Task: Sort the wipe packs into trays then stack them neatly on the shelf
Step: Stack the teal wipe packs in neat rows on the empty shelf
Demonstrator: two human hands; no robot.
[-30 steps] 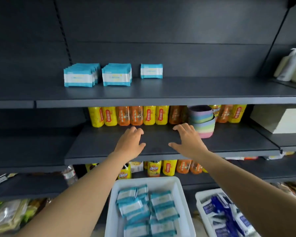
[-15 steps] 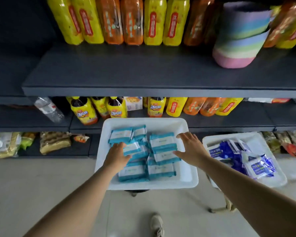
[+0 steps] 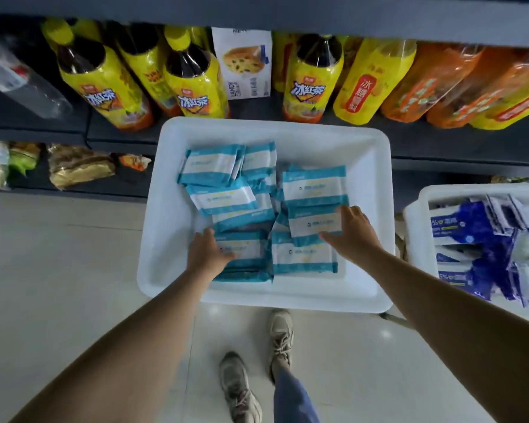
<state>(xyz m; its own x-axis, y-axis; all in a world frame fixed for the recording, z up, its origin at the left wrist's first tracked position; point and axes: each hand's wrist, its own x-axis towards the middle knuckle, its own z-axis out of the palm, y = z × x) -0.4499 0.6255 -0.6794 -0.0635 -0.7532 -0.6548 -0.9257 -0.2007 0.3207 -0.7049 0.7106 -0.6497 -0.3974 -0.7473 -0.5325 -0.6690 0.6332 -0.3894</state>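
Both arms reach down into the white tray (image 3: pixel 171 209): left hand (image 3: pixel 206 253) has fingers and thumb curled onto the near-left teal wipe pack (image 3: pixel 248 250), right hand (image 3: pixel 353 232) has fingers spread around the right edge of another teal pack (image 3: pixel 313 222). Bare tray floor shows along the left, right and near walls; a second tray (image 3: pixel 417 227) of blue packs (image 3: pixel 483 239) sits just right.

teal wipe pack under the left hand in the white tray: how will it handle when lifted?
Likely soft, not rigid: the teal wipe pack is a flat film pouch, so it may sag when the left hand lifts it. The glossy wrapper looks slippery, and it may slide over neighbouring packs in the white tray. Flat shape: unlikely to roll or tip.
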